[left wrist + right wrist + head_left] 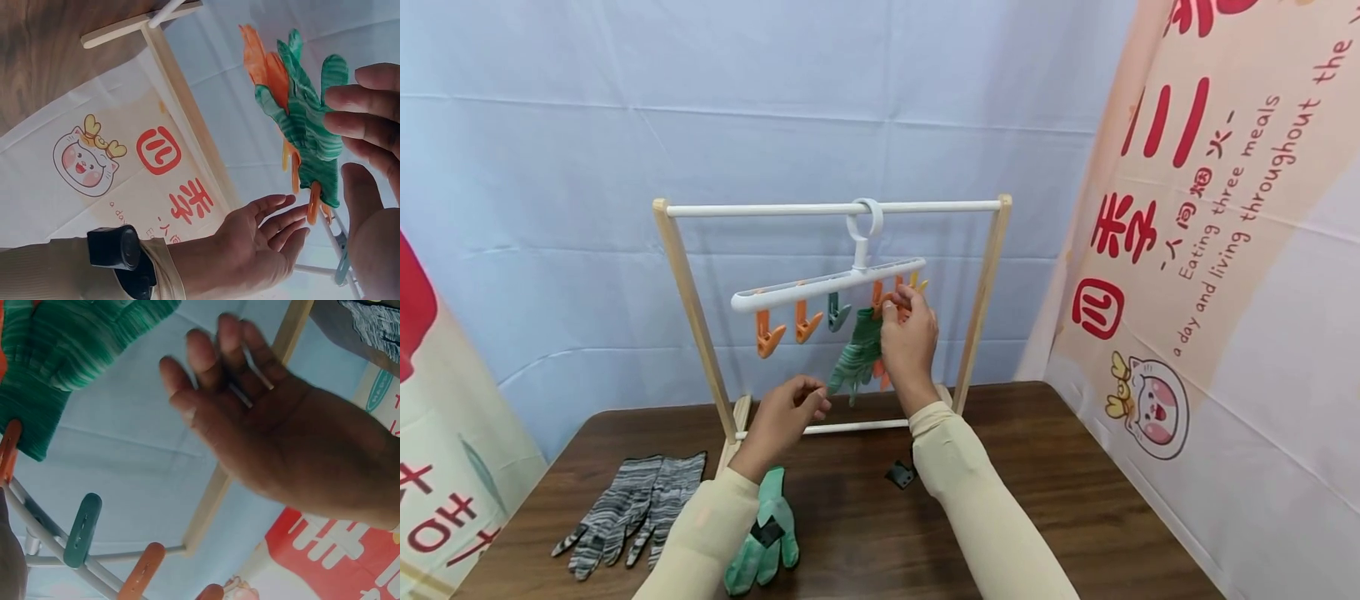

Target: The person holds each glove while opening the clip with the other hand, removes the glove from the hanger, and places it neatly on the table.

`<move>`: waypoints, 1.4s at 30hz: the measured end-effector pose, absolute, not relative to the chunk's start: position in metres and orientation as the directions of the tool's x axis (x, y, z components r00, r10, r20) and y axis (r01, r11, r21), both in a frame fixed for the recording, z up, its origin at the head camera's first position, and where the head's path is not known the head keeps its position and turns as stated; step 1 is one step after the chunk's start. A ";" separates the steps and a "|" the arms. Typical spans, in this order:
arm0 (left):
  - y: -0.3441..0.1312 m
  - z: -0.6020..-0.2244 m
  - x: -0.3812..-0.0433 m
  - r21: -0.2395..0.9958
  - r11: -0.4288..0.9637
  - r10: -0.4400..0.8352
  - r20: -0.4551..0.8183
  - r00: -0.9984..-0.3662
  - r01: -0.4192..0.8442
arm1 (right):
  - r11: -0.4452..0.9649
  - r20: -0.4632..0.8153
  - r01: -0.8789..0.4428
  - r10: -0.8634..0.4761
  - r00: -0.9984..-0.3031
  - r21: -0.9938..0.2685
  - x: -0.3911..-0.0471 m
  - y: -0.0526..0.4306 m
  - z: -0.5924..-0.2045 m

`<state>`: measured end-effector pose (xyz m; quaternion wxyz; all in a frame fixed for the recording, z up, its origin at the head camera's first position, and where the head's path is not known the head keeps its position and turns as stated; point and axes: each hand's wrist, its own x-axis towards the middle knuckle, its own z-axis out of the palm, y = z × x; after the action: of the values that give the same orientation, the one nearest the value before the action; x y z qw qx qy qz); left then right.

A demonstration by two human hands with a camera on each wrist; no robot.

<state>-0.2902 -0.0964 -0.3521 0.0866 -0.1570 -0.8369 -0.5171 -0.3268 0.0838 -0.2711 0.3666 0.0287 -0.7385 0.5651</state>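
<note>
“四季”, “人间烟火”, “Eating three meals a day…” on the printed cloth (1210,275)

Hanger (827,286) on rack (694,312); glove (857,357) clipped beneath; glove pair (638,500) on table (1022,508), left.

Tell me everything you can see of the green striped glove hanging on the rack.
The green striped glove has lighter and darker streaks and looks knitted. It hangs cuff up, fingers pointing downward and partly spread, an orange clip pinching its cuff below the white hanger. An orange glove hangs close behind. The left grip is by its fingers, the right grip near its cuff; whether either touches it is unclear.
</note>
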 end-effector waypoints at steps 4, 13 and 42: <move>-0.093 -0.344 -0.291 0.793 0.439 0.163 0.392 -0.906 0.422 | 0.367 0.592 -0.473 0.366 -0.718 -0.801 -0.326 0.085 -0.271; -0.085 -0.335 -0.297 0.745 0.501 0.084 0.465 -0.881 0.441 | 0.389 0.611 -0.485 0.339 -0.716 -0.783 -0.321 0.086 -0.271; -0.055 -0.319 -0.333 0.786 0.477 0.062 0.416 -0.907 0.393 | 0.372 0.609 -0.494 0.329 -0.722 -0.786 -0.317 0.084 -0.271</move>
<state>-0.3330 -0.0552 -0.3188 0.1677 -0.1350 -0.8429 -0.4932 -0.3168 0.0845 -0.2708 0.3689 0.0556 -0.7416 0.5576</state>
